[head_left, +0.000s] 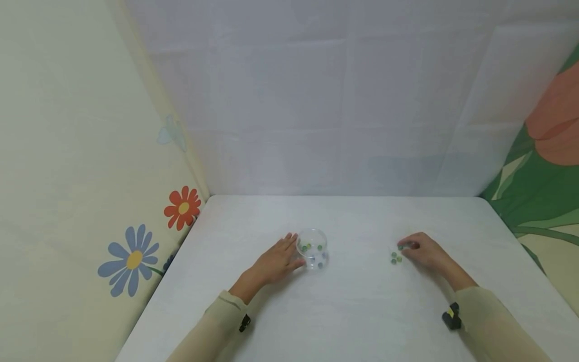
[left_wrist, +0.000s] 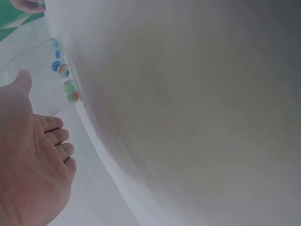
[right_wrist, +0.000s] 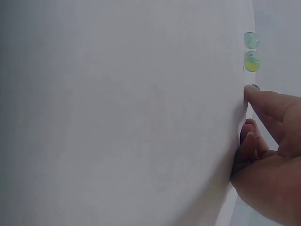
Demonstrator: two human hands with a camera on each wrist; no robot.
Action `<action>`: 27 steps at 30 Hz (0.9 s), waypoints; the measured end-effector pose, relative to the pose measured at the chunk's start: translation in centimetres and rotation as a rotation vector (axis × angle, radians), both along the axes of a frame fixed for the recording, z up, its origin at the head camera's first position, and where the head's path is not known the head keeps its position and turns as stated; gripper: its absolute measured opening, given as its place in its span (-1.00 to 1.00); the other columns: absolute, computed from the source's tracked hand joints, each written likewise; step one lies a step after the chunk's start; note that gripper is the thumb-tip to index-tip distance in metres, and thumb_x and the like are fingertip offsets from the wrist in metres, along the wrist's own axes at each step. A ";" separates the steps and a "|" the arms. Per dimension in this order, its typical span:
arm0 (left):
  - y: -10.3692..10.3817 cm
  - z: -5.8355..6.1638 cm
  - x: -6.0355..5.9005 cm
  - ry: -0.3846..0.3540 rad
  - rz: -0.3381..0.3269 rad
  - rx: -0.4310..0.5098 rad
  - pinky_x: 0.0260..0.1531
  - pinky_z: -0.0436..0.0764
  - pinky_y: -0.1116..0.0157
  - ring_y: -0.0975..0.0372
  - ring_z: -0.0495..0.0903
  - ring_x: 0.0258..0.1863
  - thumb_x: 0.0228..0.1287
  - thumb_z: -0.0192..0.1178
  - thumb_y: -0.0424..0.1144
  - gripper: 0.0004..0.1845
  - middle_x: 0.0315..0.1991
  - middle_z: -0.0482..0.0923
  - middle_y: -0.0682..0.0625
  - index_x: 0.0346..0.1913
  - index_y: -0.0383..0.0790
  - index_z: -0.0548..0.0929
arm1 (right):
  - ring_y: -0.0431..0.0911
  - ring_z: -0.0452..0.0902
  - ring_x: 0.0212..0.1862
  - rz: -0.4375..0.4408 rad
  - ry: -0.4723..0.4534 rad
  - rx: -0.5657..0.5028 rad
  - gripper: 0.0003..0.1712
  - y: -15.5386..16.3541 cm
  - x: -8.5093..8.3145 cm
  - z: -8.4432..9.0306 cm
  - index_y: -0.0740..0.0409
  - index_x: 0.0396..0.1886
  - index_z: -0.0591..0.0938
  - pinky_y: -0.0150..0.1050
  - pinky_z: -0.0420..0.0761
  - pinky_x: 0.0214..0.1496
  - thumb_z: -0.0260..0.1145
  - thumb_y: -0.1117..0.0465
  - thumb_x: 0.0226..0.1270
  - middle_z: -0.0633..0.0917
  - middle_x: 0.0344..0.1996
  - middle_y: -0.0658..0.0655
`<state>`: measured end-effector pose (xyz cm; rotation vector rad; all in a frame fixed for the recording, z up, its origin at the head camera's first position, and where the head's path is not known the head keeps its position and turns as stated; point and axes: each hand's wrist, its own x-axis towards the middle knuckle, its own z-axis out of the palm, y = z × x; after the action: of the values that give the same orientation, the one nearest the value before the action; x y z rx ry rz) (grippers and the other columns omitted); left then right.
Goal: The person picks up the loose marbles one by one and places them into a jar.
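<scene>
A small clear glass bowl (head_left: pixel 312 246) stands mid-table with several coloured marbles (head_left: pixel 319 248) inside. My left hand (head_left: pixel 289 250) lies flat beside it on the left, fingers straight, their tips against the glass. The left wrist view has the left hand (left_wrist: pixel 51 136) with its palm turned to the camera, and marbles (left_wrist: pixel 66 77) lie beyond it. To the right, my right hand (head_left: pixel 404 246) has curled fingers and pinches one marble at the tips. Two loose marbles (head_left: pixel 395 258) lie just left of it. Close up, a fingertip (right_wrist: pixel 256 96) sits on a dark marble (right_wrist: pixel 254 86), past the green-yellow marbles (right_wrist: pixel 251 61).
The white table (head_left: pixel 353 311) runs to a white back wall. A flowered panel (head_left: pixel 135 256) closes the left side and a green and orange panel (head_left: pixel 538 191) the right. Small black devices (head_left: pixel 451 318) sit at both wrists.
</scene>
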<state>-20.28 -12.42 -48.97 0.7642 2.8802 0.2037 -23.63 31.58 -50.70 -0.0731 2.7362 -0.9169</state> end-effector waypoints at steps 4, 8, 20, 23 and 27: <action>0.0 0.1 0.0 0.003 -0.001 -0.009 0.61 -0.05 0.14 0.07 -0.12 0.63 0.57 -0.21 0.29 -0.12 0.63 -0.05 -0.15 0.59 -0.37 0.04 | 0.22 0.48 0.11 -0.008 -0.002 0.000 -0.66 0.1 0.0 -0.1 0.24 0.10 0.69 0.22 0.50 0.19 0.33 0.24 0.38 0.57 0.13 0.38; 0.0 0.1 0.1 0.005 -0.001 -0.007 0.61 -0.05 0.14 0.07 -0.12 0.63 0.57 -0.21 0.29 -0.12 0.63 -0.05 -0.15 0.59 -0.36 0.04 | 0.24 0.49 0.13 -0.013 0.001 -0.002 -0.62 0.1 0.2 -0.1 0.26 0.14 0.66 0.24 0.50 0.20 0.31 0.20 0.40 0.58 0.15 0.39; 0.0 0.1 0.1 0.004 -0.008 0.012 0.61 -0.04 0.12 0.05 -0.11 0.63 0.57 -0.20 0.27 -0.13 0.62 -0.04 -0.17 0.59 -0.38 0.05 | 0.32 0.45 0.20 -0.043 -0.003 -0.035 -0.60 0.1 0.8 0.8 0.29 0.18 0.62 0.29 0.48 0.22 0.28 0.21 0.44 0.54 0.21 0.44; -0.1 0.1 0.1 0.005 -0.011 0.015 0.60 -0.03 0.12 0.05 -0.10 0.62 0.58 -0.20 0.27 -0.13 0.62 -0.03 -0.17 0.59 -0.39 0.05 | 0.32 0.44 0.22 -0.060 -0.009 -0.070 -0.59 0.2 1.1 1.3 0.27 0.21 0.60 0.22 0.57 0.16 0.26 0.19 0.46 0.49 0.26 0.44; -0.1 0.0 0.1 0.001 -0.011 0.007 0.61 -0.04 0.13 0.06 -0.11 0.63 0.58 -0.21 0.27 -0.13 0.63 -0.04 -0.16 0.59 -0.38 0.04 | 0.28 0.49 0.16 -0.061 0.011 -0.124 -0.58 0.4 1.6 1.9 0.28 0.23 0.58 -0.01 0.70 -0.04 0.25 0.18 0.48 0.45 0.28 0.46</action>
<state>-20.17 -12.49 -48.93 0.7816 2.8766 0.2129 -22.07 31.95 -48.81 -0.0183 2.7032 -1.1052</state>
